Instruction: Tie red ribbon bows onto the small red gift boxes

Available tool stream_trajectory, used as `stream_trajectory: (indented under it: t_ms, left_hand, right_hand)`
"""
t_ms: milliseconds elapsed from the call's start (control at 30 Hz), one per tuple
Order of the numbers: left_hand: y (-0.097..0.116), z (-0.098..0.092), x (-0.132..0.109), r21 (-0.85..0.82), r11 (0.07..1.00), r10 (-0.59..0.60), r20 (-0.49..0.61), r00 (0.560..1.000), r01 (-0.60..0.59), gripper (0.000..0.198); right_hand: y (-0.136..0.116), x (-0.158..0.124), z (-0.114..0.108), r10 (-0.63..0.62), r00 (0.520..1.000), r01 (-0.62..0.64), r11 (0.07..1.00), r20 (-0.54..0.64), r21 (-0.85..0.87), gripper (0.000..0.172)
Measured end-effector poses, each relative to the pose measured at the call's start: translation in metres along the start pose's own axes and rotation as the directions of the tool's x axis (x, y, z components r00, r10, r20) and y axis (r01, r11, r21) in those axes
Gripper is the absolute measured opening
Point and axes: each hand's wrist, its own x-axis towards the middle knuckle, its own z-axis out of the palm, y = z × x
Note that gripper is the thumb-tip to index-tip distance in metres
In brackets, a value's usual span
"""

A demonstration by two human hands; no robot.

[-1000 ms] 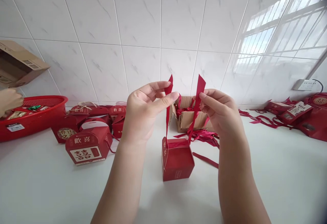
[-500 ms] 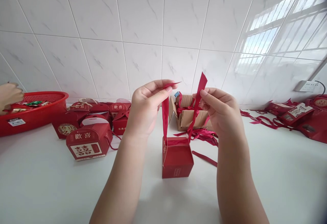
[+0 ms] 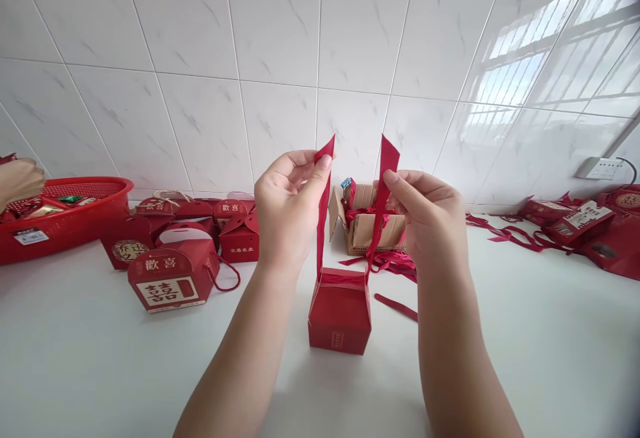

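A small red gift box (image 3: 340, 311) stands on the white counter (image 3: 90, 371) between my forearms. A red ribbon (image 3: 323, 211) passes through the box top and rises in two ends. My left hand (image 3: 287, 208) pinches the left end between thumb and fingers. My right hand (image 3: 427, 221) pinches the right end of the ribbon, which sticks up above the fingers. Both ends are held upright and taut above the box.
Several finished red gift boxes (image 3: 173, 278) stand at the left. A red basket (image 3: 75, 225) sits far left, with another person's hand (image 3: 17, 181) over it. A cardboard box of ribbons (image 3: 367, 228) stands behind; loose ribbons and flat boxes (image 3: 575, 221) lie at right.
The left ribbon end has straightened up from bent over my fingers. Both hands have lifted slightly, and the gift box has shifted a little to the left.
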Motion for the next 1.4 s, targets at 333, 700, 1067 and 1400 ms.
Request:
stream_trajectory:
  t_ms: [333,700,1067,1400]
  left_hand:
    - [0.0,-0.002,0.004,0.021,1.0,-0.022,0.008,1.0,0.022,0.017]
    - [0.004,-0.003,0.004,-0.014,0.999,-0.052,0.033,0.998,0.053,0.016]
    - [0.005,-0.003,0.005,-0.038,0.999,-0.029,0.055,0.998,0.031,0.017]
    - [0.003,-0.007,0.007,-0.007,0.999,-0.032,0.048,0.998,0.032,0.017]
  right_hand:
    - [0.002,-0.001,0.0,-0.028,1.0,0.028,1.0,0.013,-0.008,0.02]
    - [-0.005,-0.005,0.0,0.02,0.998,-0.02,1.0,0.061,-0.003,0.023]
    - [-0.004,-0.004,0.005,0.065,0.994,-0.066,0.998,0.084,0.01,0.023]
    - [-0.01,-0.005,0.003,0.132,0.976,-0.136,0.991,0.175,0.012,0.022]
